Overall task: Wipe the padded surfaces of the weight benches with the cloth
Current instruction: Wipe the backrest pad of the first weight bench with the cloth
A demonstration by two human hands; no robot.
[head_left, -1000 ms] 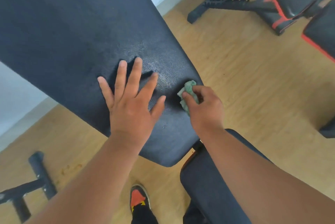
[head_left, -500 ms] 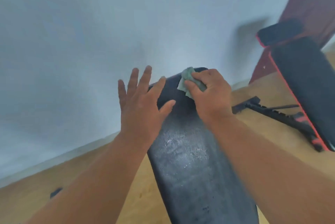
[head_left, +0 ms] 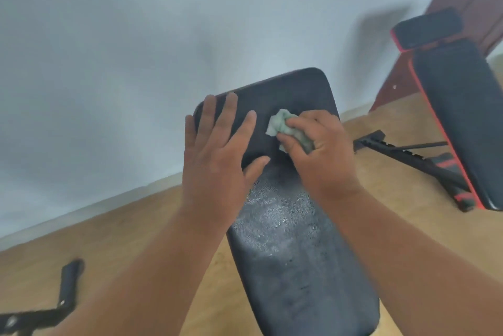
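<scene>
A black padded bench back runs from the bottom centre up toward the wall, its lower half glistening wet. My left hand lies flat on the pad's upper left part, fingers spread. My right hand presses a crumpled pale green cloth onto the pad near its top end. The cloth is partly hidden under my fingers.
A second black bench with red trim leans at the right, its black frame on the wooden floor. A black frame foot lies at the bottom left. A pale wall fills the background.
My view has swung up from the pad's lower end to its top end. Both hands moved up the pad, and the cloth now sits just below the top edge.
</scene>
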